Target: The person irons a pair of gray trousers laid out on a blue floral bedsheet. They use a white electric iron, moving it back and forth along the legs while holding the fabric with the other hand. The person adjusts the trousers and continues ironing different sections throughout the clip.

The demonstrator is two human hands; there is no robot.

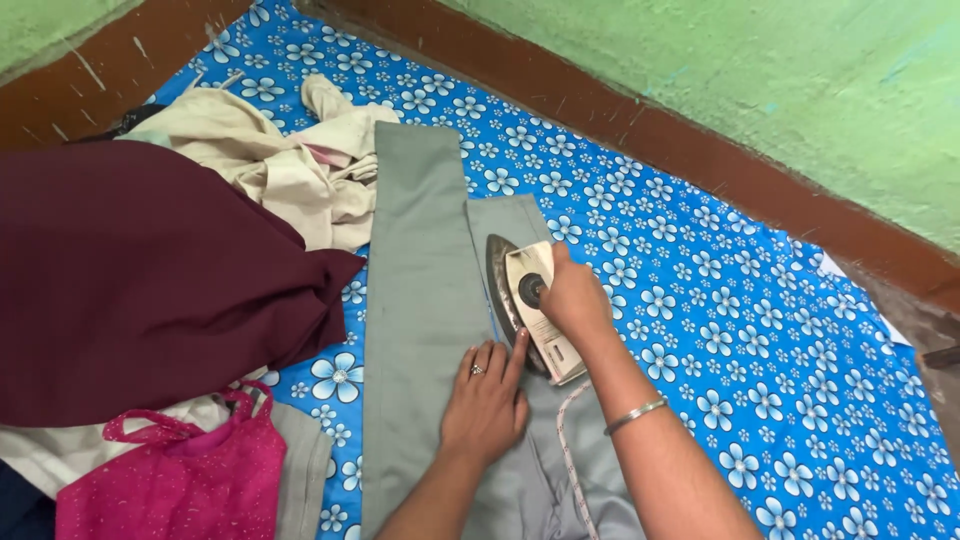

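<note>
Right now we have the iron (527, 305) sitting on the grey trousers (420, 300), which lie flat along the middle of the blue flowered sheet (720, 330), their legs running from the near edge toward the far edge. Our right hand (574, 298) is wrapped tight around the iron's handle, fingers fully curled over it, with a silver bangle (636, 414) on the wrist. Our left hand (487, 398) lies palm down on the grey cloth just beside the iron, fingers stretched out and spread a little, the forefinger touching the iron's near side; it grips nothing, only presses on the fabric. A ring (476, 370) shows on one of its fingers. The iron's cord (570, 450), white with a speckled pattern, trails back over the trousers toward the near edge, between our two arms.

Further out, toward the left edge of the sheet, a large maroon cloth (150, 280) lies spread in loose folds, its corner just reaching the trousers. Beyond it, near the far left corner, a cream garment (270, 160) is crumpled in a heap, touching the top of the trouser leg. At the near left corner we see a pink sparkly top (180, 470) with thin straps, lying partly on a pale cloth (60, 450). Along the far edge runs a brown skirting (640, 130) beneath a green wall (780, 80).
</note>
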